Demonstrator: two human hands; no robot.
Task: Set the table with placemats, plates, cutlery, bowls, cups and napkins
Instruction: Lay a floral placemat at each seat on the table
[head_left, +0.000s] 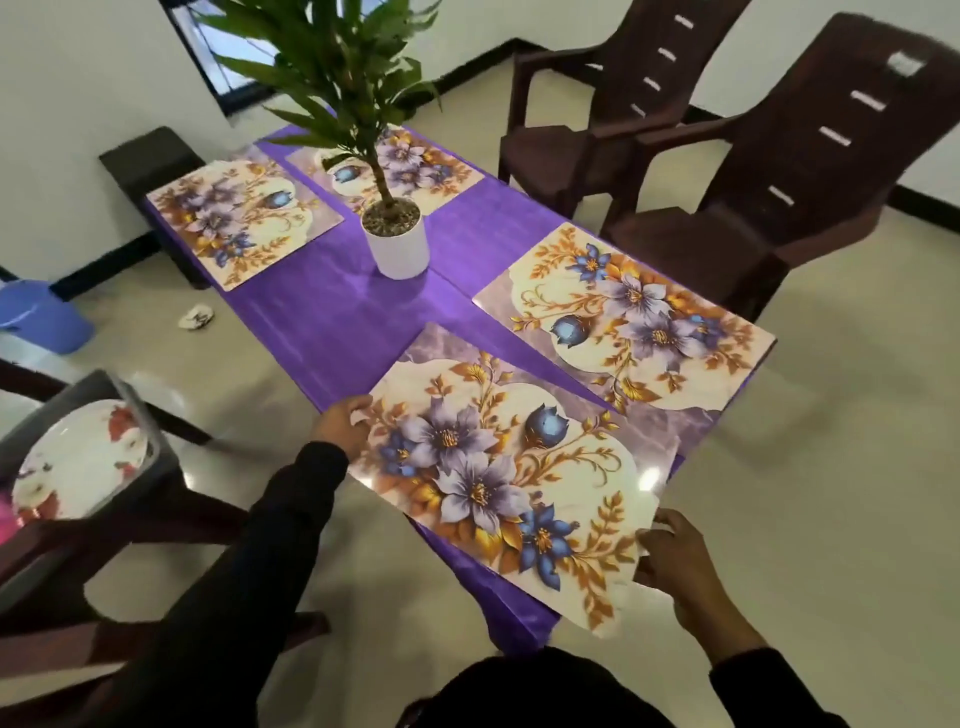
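Note:
A floral placemat (509, 467) lies at the near end of the purple-covered table (332, 322), overhanging its near edge. My left hand (340, 423) pinches the mat's left corner. My right hand (675, 551) grips its near right edge. Three more floral placemats lie on the table: near right (623, 317), far left (239, 218) and far right (410, 166), the last partly hidden by the plant. White plates with red flowers (78, 462) sit stacked in a grey tray (148, 410) on a chair to my left.
A potted plant in a white pot (396, 241) stands at the table's middle. Two dark brown plastic chairs (769, 171) stand along the right side. A dark bench (150, 161) sits at the far left. A blue tub (41, 317) and a crumpled scrap (196, 317) lie on the floor.

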